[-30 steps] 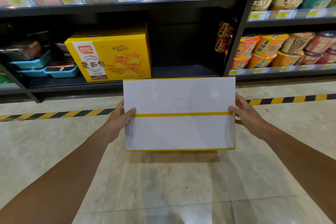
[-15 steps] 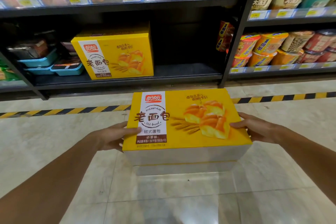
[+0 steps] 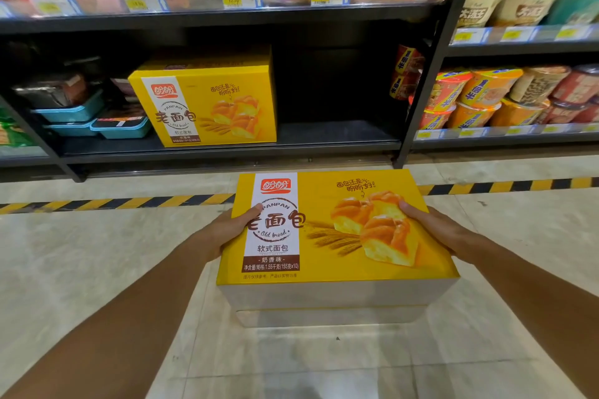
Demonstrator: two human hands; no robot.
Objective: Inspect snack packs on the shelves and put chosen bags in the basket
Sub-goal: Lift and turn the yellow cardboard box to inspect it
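Yellow bread box (image 3: 337, 236) flat, long axis left-right (printed face up).

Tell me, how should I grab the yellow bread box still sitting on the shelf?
Take the bread box on the shelf by its two short ends, one hand on each, coming from the front. It is wide and stands upright on its long edge, facing the aisle. The right end is bare shelf; trays crowd the left, so slide it out first.
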